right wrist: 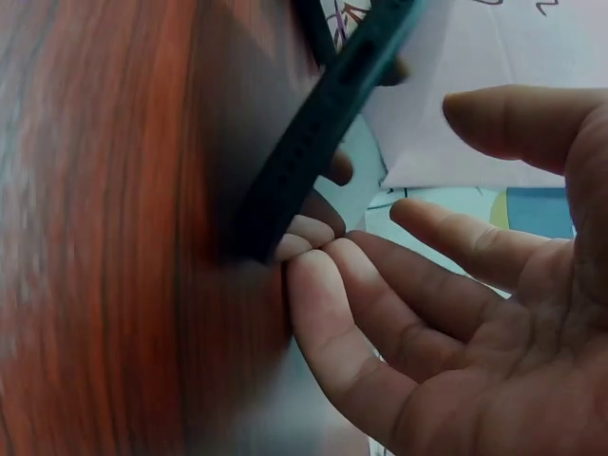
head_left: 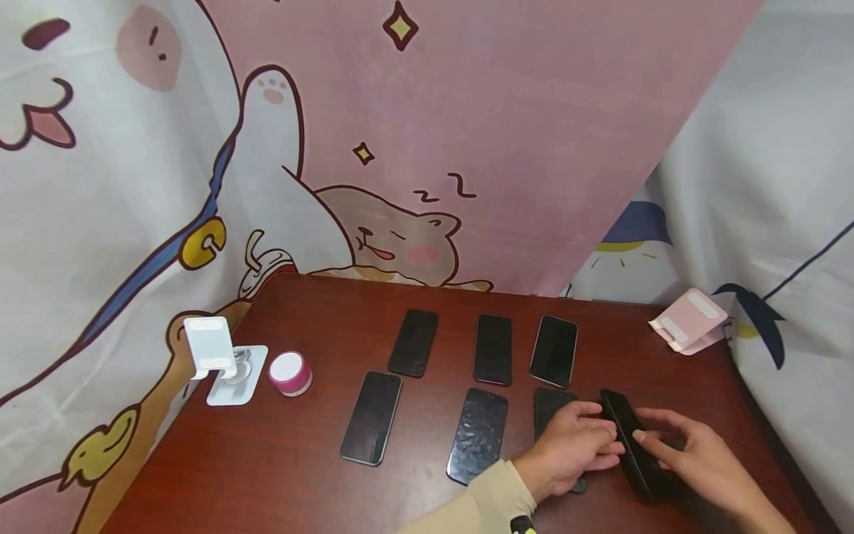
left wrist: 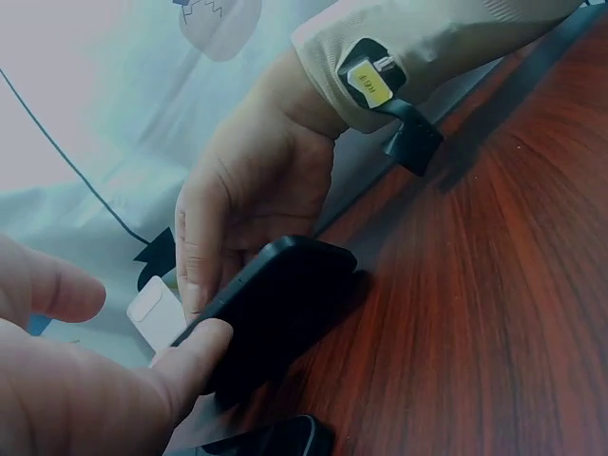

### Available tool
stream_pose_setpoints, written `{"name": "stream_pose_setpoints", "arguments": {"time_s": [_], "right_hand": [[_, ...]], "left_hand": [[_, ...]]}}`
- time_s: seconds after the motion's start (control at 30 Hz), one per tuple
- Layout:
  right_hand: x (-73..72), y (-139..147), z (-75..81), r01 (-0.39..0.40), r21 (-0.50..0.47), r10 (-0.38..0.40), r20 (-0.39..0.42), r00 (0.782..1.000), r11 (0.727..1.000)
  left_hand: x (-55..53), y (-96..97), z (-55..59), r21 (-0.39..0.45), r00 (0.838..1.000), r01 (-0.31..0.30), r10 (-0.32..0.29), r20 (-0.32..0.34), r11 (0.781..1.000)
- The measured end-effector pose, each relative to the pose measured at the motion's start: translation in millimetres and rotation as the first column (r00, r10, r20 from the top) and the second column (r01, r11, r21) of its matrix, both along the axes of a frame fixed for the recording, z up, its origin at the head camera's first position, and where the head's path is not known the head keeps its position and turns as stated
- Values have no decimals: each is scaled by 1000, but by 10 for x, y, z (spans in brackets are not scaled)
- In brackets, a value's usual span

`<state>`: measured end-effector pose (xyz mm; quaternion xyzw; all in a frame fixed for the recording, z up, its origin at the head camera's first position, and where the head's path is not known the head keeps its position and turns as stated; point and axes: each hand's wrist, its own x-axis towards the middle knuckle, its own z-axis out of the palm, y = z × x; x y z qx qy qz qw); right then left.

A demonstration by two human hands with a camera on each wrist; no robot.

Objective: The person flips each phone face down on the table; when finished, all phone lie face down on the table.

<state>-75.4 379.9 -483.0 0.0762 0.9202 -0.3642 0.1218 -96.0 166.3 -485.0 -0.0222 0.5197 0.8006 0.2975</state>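
A black smartphone (head_left: 630, 445) stands tilted on its long edge at the right of the table, between both hands. In the head view my right hand (head_left: 700, 452) holds it from the right, thumb on its upper edge, fingers behind. My left hand (head_left: 574, 445) reaches in from the left with extended fingers touching the phone's side. The left wrist view has a left fingertip on the phone's edge (left wrist: 228, 294), with the left thumb apart. Below the left hand lies a dark phone (head_left: 547, 400), partly covered. In the right wrist view, right fingertips are at the tilted phone's (right wrist: 323, 123) lower edge.
Dark phones (head_left: 414, 343), (head_left: 494, 348) and a silver-edged phone (head_left: 554, 351) form a back row. Nearer lie another phone (head_left: 371, 419) and one with a crinkled-looking screen (head_left: 477, 436). A white stand (head_left: 212, 345), a pink jar (head_left: 290, 374) and a pink stand (head_left: 690, 319) flank them.
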Motion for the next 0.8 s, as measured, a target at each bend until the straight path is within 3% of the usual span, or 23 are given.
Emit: {"name": "stream_pose_setpoints", "arguments": {"time_s": [0.2,0.33,0.5,0.63,0.8], "right_hand": [[-7,-130,60,1,-39,1,57,998,999],[7,-186,64,-8,-73,13,71,997,997],[41,-225,65,-15,-48,16,26,1000,999],[50,-250,71,-9,17,10,-34,999,1000],[70,-252,75,8,20,-6,-66,998,1000]], "left_hand": [[-34,-20,-44,52,1000,26,-27,4,998],[-34,-33,-90,88,996,87,-89,19,992],[-30,-56,-136,118,980,195,-198,22,974],[-38,-90,-136,108,957,277,-284,59,955],[-15,-108,-128,69,945,314,-319,70,947]]}}
